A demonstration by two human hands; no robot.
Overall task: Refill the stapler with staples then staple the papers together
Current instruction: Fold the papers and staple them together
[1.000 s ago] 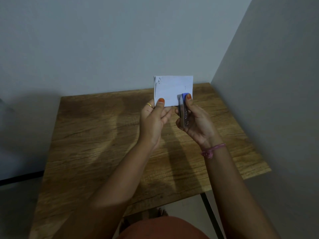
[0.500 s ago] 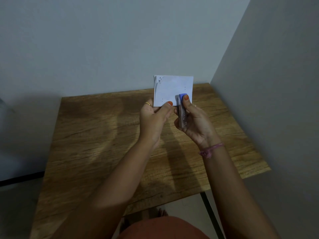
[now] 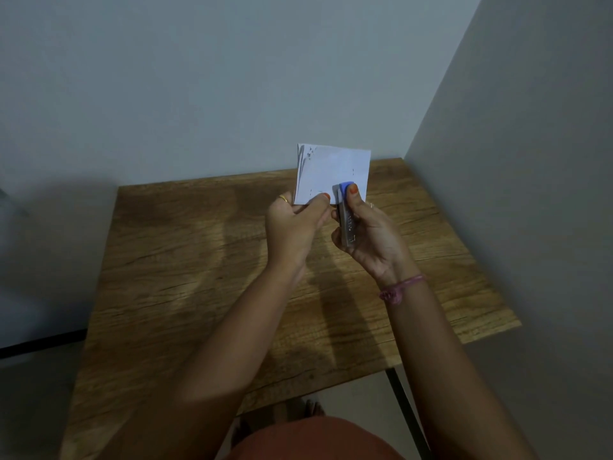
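Papers: a small white stack of papers (image 3: 333,172), held upright in the air above the far edge of the wooden table (image 3: 185,260), broad face toward the camera.
Left hand: the left hand (image 3: 293,224) pinches the stack's lower left edge, fingers clamped on the paper.
Right hand: the right hand (image 3: 371,234) is wrapped around the stapler (image 3: 346,215), fingers closed on it, thumb on the blue head.
Stapler axis: long axis roughly upright, blue head up, overlapping the stack's lower edge just right of the left thumb.
Key relation: the bottom edge appears to sit in the stapler's mouth; the mouth itself is hidden, so I cannot tell how deep.
Step, as I judge: refill apparently done; stapling squeeze in hand.
Containers: none visible; no staple box in view.
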